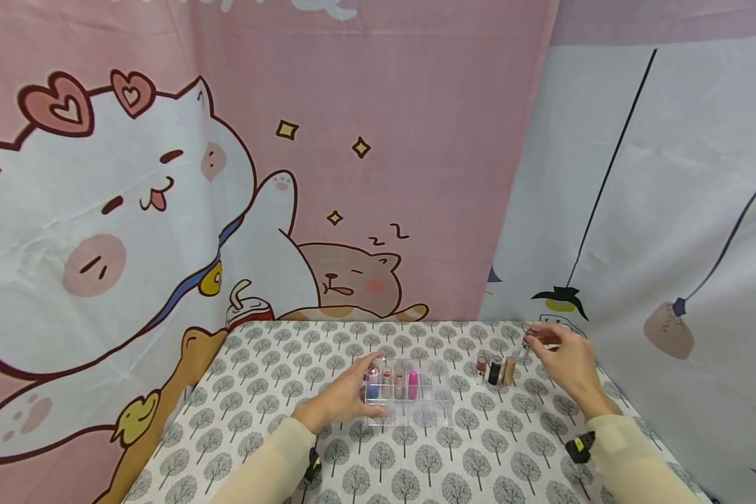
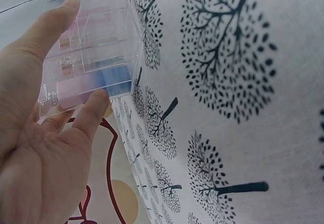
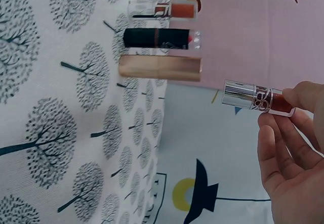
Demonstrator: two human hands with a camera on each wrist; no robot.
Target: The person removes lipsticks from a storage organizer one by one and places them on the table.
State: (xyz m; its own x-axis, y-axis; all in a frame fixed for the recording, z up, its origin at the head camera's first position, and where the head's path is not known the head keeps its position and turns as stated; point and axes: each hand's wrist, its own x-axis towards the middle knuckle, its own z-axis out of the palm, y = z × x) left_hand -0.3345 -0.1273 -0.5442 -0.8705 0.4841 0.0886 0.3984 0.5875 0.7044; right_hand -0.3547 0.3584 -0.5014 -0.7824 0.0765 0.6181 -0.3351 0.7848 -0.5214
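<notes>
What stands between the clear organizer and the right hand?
In the head view, a red-and-clear tube, a black tube and a gold tube stand between the organizer and the right hand.

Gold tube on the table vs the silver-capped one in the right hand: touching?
Apart. The right wrist view shows backdrop between the gold tube and the silver-capped tube, pinched in the right hand.

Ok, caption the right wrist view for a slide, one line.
Right hand pinching a silver and red tube near an upright clear tube, black tube and gold tube.
</notes>
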